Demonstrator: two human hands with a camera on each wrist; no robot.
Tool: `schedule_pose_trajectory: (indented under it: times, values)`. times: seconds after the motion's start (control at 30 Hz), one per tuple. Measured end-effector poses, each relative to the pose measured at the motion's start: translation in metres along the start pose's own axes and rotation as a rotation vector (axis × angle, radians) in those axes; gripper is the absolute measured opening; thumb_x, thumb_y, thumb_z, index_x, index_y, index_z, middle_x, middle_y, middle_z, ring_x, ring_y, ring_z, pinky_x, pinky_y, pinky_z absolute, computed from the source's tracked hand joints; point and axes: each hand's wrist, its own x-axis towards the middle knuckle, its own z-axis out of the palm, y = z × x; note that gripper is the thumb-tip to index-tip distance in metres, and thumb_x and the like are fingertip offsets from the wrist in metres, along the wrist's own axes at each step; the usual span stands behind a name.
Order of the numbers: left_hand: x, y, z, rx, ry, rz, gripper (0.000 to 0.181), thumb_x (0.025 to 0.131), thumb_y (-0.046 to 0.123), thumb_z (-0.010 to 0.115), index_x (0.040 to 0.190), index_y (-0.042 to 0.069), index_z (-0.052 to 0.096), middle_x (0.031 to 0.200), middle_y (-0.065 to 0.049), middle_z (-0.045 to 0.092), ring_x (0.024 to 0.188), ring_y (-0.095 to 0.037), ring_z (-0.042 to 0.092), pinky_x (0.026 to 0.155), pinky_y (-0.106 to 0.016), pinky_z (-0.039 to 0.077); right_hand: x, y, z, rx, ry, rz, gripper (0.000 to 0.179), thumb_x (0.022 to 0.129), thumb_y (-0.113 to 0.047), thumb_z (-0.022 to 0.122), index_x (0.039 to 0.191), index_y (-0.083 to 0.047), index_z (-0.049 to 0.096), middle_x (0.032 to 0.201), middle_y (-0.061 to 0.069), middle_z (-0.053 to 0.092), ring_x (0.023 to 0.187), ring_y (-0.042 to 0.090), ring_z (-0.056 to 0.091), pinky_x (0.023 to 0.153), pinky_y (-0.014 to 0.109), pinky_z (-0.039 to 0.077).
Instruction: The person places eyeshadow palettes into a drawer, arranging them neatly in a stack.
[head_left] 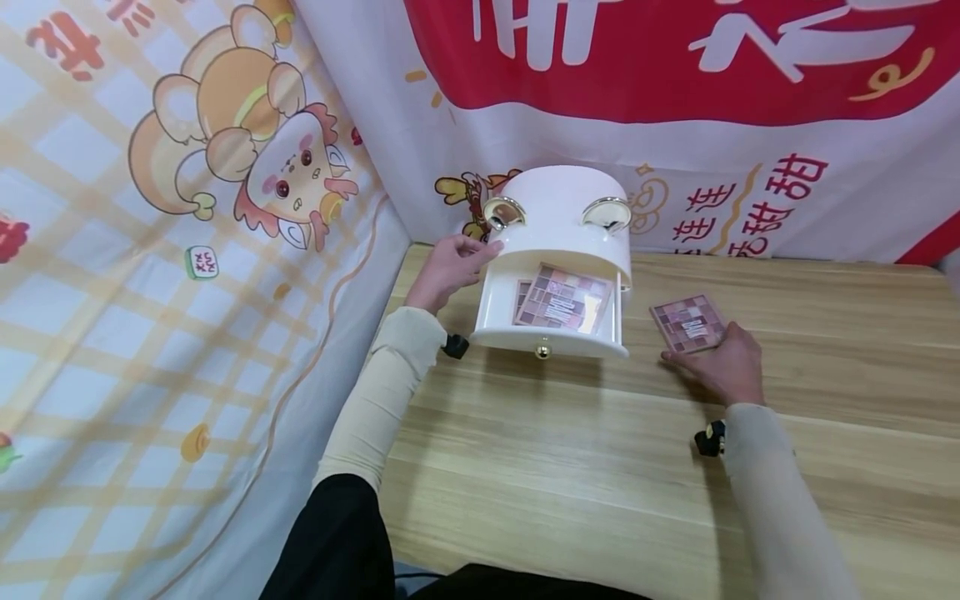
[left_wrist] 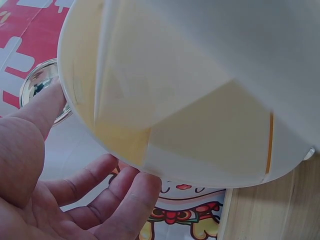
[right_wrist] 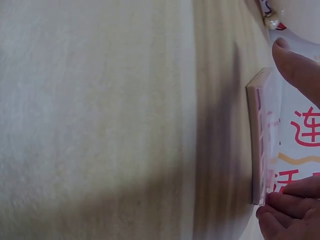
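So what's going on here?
A person's left hand touches the left side of a white box whose drawer is open. Two overlapping checkered palettes lie inside. The right hand is at a third palette, outside, right of the box; its fingers touch one end, but I can't tell if it's gripped.

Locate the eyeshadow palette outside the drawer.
In the head view, the eyeshadow palette is right of the open drawer, at the right hand, over the wooden tabletop.
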Motion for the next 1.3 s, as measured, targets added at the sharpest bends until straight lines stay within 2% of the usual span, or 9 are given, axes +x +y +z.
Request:
schedule_pose_trajectory:
  times: [0.2, 0.37, 0.63, 0.8, 0.93, 1.1, 1.17, 1.3]
  values:
    - [-0.001, 0.001, -0.001, 0.005, -0.005, 0.004, 0.072, 0.074, 0.062, 0.081, 0.119, 0.009, 0.060, 0.118, -0.010, 0.059, 0.107, -0.027, 0.062, 0.094, -0.040, 0.056, 0.002, 0.003, 0.004, -0.063, 0.016, -0.018, 0.140, 0.062, -0.073, 0.083, 0.150, 0.014, 0.019, 0.142, 0.042, 0.032, 0.130, 0.058, 0.032, 0.108, 0.069, 0.030]
    - [-0.001, 0.002, -0.001, 0.009, -0.010, 0.003, 0.072, 0.074, 0.063, 0.081, 0.118, 0.010, 0.060, 0.118, -0.009, 0.059, 0.105, -0.024, 0.063, 0.091, -0.036, 0.057, 0.004, 0.003, 0.006, -0.114, 0.014, 0.020, 0.138, 0.065, -0.075, 0.080, 0.148, 0.017, 0.019, 0.140, 0.043, 0.031, 0.131, 0.058, 0.031, 0.109, 0.068, 0.030]
    - [-0.003, 0.002, -0.002, 0.009, -0.004, -0.006, 0.072, 0.073, 0.063, 0.081, 0.119, 0.010, 0.061, 0.118, -0.009, 0.060, 0.105, -0.024, 0.063, 0.094, -0.039, 0.056, 0.007, -0.002, 0.004, -0.135, 0.042, 0.013, 0.121, 0.069, -0.066, 0.083, 0.139, 0.019, 0.033, 0.130, 0.041, 0.040, 0.120, 0.055, 0.039, 0.106, 0.066, 0.037]
    - [-0.003, 0.003, -0.001, 0.015, -0.007, -0.006, 0.073, 0.074, 0.063, 0.081, 0.120, 0.010, 0.060, 0.118, -0.009, 0.059, 0.105, -0.024, 0.063, 0.093, -0.037, 0.056, 0.006, -0.005, 0.002, -0.133, 0.045, 0.018, 0.121, 0.069, -0.063, 0.084, 0.141, 0.019, 0.031, 0.133, 0.042, 0.038, 0.122, 0.054, 0.037, 0.106, 0.066, 0.037]
    - [-0.004, 0.003, -0.001, 0.009, -0.004, -0.004, 0.072, 0.075, 0.062, 0.081, 0.120, 0.010, 0.061, 0.118, -0.009, 0.060, 0.105, -0.024, 0.063, 0.094, -0.037, 0.056, 0.003, -0.006, 0.000, -0.116, 0.063, 0.020, 0.124, 0.072, -0.062, 0.082, 0.146, 0.018, 0.024, 0.138, 0.043, 0.033, 0.126, 0.055, 0.032, 0.108, 0.066, 0.034]
    - [-0.004, 0.003, -0.001, 0.014, -0.009, -0.004, 0.071, 0.074, 0.063, 0.081, 0.119, 0.011, 0.061, 0.118, -0.008, 0.060, 0.106, -0.023, 0.063, 0.090, -0.034, 0.057, 0.000, -0.002, -0.001, -0.090, 0.136, -0.022, 0.120, 0.073, -0.062, 0.082, 0.146, 0.016, 0.027, 0.135, 0.040, 0.040, 0.127, 0.053, 0.032, 0.109, 0.065, 0.033]
    - [-0.004, 0.003, -0.002, 0.015, -0.010, -0.004, 0.072, 0.074, 0.063, 0.080, 0.119, 0.011, 0.061, 0.118, -0.008, 0.060, 0.107, -0.024, 0.063, 0.091, -0.034, 0.057, -0.002, -0.001, -0.002, -0.053, 0.157, -0.034, 0.119, 0.073, -0.061, 0.083, 0.147, 0.014, 0.029, 0.135, 0.038, 0.042, 0.128, 0.053, 0.032, 0.110, 0.065, 0.031]
    - [-0.003, 0.002, -0.002, 0.017, -0.010, -0.009, 0.073, 0.073, 0.065, 0.080, 0.118, 0.012, 0.061, 0.118, -0.008, 0.060, 0.108, -0.025, 0.062, 0.094, -0.038, 0.055, -0.011, -0.005, -0.008, 0.076, 0.164, -0.025, 0.121, 0.074, -0.059, 0.084, 0.153, 0.008, 0.023, 0.146, 0.036, 0.036, 0.137, 0.052, 0.026, 0.115, 0.065, 0.023]
